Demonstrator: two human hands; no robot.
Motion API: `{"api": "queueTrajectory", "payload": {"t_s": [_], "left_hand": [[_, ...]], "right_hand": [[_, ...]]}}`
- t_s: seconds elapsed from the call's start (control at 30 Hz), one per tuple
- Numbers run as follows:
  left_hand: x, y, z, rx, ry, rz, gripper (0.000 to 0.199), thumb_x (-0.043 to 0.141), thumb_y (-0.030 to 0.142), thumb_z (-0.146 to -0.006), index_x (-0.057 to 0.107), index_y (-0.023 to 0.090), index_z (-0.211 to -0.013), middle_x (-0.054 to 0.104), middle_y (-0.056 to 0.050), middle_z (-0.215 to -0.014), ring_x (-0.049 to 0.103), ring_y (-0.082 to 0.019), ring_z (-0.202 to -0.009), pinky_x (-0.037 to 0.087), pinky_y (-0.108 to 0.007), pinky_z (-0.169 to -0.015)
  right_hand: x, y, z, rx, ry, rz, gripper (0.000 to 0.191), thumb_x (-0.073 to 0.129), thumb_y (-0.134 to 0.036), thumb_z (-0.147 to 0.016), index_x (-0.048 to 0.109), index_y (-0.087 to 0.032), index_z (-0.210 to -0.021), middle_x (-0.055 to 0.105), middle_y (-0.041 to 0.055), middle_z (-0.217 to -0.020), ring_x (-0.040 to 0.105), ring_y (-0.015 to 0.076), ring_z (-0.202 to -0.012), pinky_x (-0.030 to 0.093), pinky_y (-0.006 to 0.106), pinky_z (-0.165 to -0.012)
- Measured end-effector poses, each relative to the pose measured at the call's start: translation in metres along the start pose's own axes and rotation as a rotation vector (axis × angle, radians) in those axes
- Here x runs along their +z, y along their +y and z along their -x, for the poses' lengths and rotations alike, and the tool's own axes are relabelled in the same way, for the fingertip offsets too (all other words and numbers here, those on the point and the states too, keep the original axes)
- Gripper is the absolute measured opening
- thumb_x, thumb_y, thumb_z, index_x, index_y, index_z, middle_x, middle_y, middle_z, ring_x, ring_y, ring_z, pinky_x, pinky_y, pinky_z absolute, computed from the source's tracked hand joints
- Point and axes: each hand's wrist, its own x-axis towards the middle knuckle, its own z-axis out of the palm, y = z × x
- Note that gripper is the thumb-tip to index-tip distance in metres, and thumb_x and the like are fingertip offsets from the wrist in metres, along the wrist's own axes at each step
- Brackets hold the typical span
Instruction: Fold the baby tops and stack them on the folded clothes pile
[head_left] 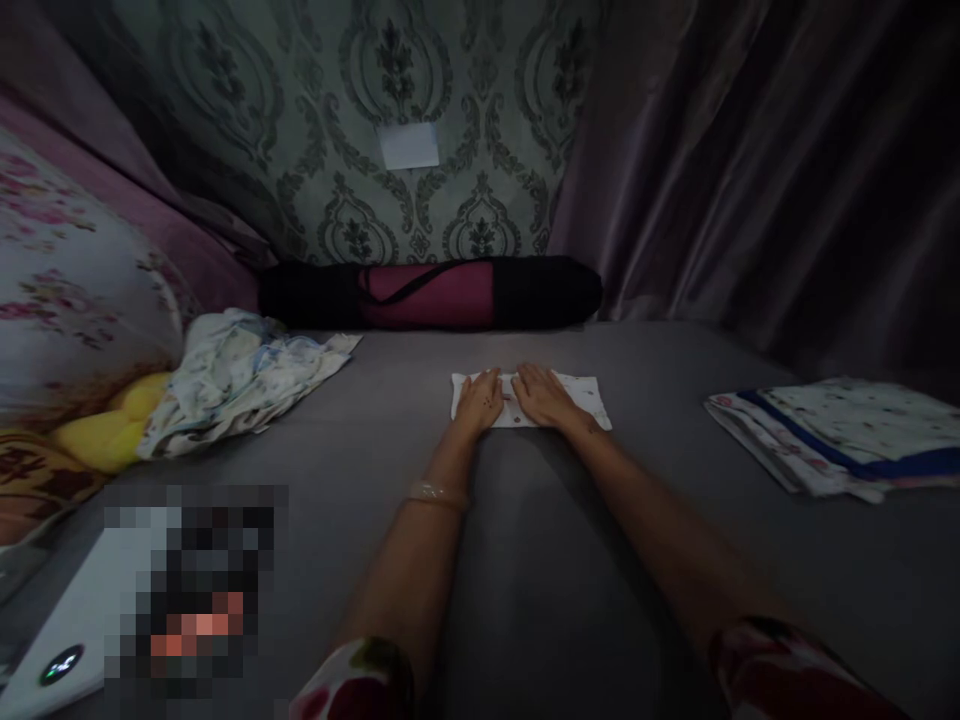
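Observation:
A small white cloth (583, 392) with a sparse print lies folded into a flat rectangle on the grey bed sheet (540, 560). My left hand (481, 398) rests flat on its left part, fingers stretched out and pointing away from me. Beside it, my right hand (541, 394) presses palm down on the middle of the cloth, also with fingers extended. A narrow gap separates the two hands. Neither hand grips the cloth. Parts of the cloth under both palms are hidden.
A stack of folded cloths (847, 425) sits at the right. Crumpled printed cloths (240, 375) lie at the left by a yellow cushion-like thing (112, 430). A black and maroon roll bag (431, 293) lies along the wall. A white device (90, 610) is at front left, beside a blurred-out patch.

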Motion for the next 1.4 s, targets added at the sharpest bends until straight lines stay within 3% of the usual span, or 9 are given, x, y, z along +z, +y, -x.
{"api": "queueTrajectory", "payload": {"t_s": [0.17,0.27,0.43,0.6,0.77,0.9,1.03,1.17,1.4], "left_hand": [[0.005,-0.004,0.006,0.03,-0.065,-0.317,0.015,0.068,0.027,-0.078,0.067,0.019,-0.089,0.055,-0.015,-0.137,0.033,-0.03,-0.141,0.004,-0.046,-0.118],[0.006,-0.006,0.005,0.037,-0.07,-0.32,0.016,0.068,0.029,-0.077,0.067,0.019,-0.09,0.056,-0.016,-0.136,0.032,-0.03,-0.141,0.0,-0.045,-0.118],[0.002,-0.013,-0.001,0.028,-0.003,-0.234,0.008,0.066,0.027,-0.078,0.067,0.022,-0.084,0.06,-0.012,-0.131,0.032,-0.029,-0.141,-0.007,-0.047,-0.118],[-0.002,-0.018,-0.003,0.006,0.021,-0.278,0.016,0.069,0.029,-0.075,0.067,0.022,-0.089,0.055,-0.012,-0.138,0.026,-0.029,-0.143,-0.008,-0.047,-0.117],[0.002,-0.009,0.002,0.047,0.049,-0.272,0.012,0.067,0.025,-0.077,0.066,0.02,-0.088,0.056,-0.014,-0.136,0.026,-0.029,-0.143,-0.006,-0.046,-0.118],[0.009,0.008,0.009,0.103,0.108,-0.201,0.008,0.063,0.024,-0.081,0.065,0.018,-0.086,0.059,-0.016,-0.13,0.03,-0.029,-0.142,-0.001,-0.044,-0.119],[0.021,0.019,0.02,0.169,0.056,-0.268,0.011,0.06,0.025,-0.083,0.065,0.019,-0.091,0.059,-0.015,-0.131,0.035,-0.029,-0.139,0.0,-0.043,-0.12],[0.03,0.012,0.029,0.17,0.043,-0.192,0.014,0.064,0.027,-0.08,0.067,0.021,-0.093,0.059,-0.012,-0.133,0.03,-0.029,-0.142,0.0,-0.043,-0.12],[0.022,-0.01,0.025,0.092,-0.041,-0.384,0.029,0.061,0.041,-0.084,0.067,0.02,-0.103,0.054,-0.016,-0.138,0.033,-0.033,-0.14,0.007,-0.047,-0.119]], "right_hand": [[0.007,0.008,0.007,0.028,-0.013,0.04,0.061,0.017,-0.039,-0.098,0.03,-0.007,-0.149,0.027,0.0123,-0.156,0.019,0.0232,-0.145,0.012,0.044,-0.118],[-0.002,0.02,0.007,-0.001,-0.089,-0.049,0.063,0.012,-0.041,-0.098,0.027,-0.009,-0.151,0.025,0.0096,-0.158,0.018,0.0209,-0.146,0.014,0.041,-0.118],[-0.007,0.054,0.011,0.076,0.08,0.022,0.063,0.01,-0.04,-0.098,0.032,-0.009,-0.148,0.03,0.0121,-0.156,0.021,0.0236,-0.145,0.013,0.045,-0.117],[0.005,0.07,0.011,0.059,0.077,0.079,0.062,0.014,-0.04,-0.097,0.036,-0.008,-0.146,0.034,0.0128,-0.154,0.024,0.0243,-0.143,0.013,0.047,-0.116],[0.001,0.06,0.013,0.075,0.097,0.083,0.061,0.016,-0.039,-0.097,0.035,-0.009,-0.147,0.032,0.0127,-0.155,0.024,0.0265,-0.143,0.013,0.05,-0.116],[-0.006,0.031,0.023,-0.044,0.135,0.109,0.061,0.017,-0.038,-0.098,0.034,-0.008,-0.148,0.03,0.0131,-0.155,0.022,0.0258,-0.144,0.009,0.049,-0.117],[-0.002,0.007,0.033,-0.142,0.119,0.14,0.059,0.019,-0.033,-0.097,0.033,-0.007,-0.148,0.03,0.0131,-0.155,0.02,0.0256,-0.145,0.007,0.046,-0.118],[0.006,0.003,0.039,-0.161,0.12,0.18,0.059,0.024,-0.028,-0.094,0.03,-0.006,-0.149,0.027,0.0135,-0.157,0.017,0.0263,-0.146,0.005,0.045,-0.118],[0.011,0.006,0.037,-0.092,0.073,0.097,0.059,0.022,-0.03,-0.095,0.032,-0.007,-0.149,0.029,0.0104,-0.156,0.022,0.0224,-0.144,0.011,0.041,-0.118]]}}
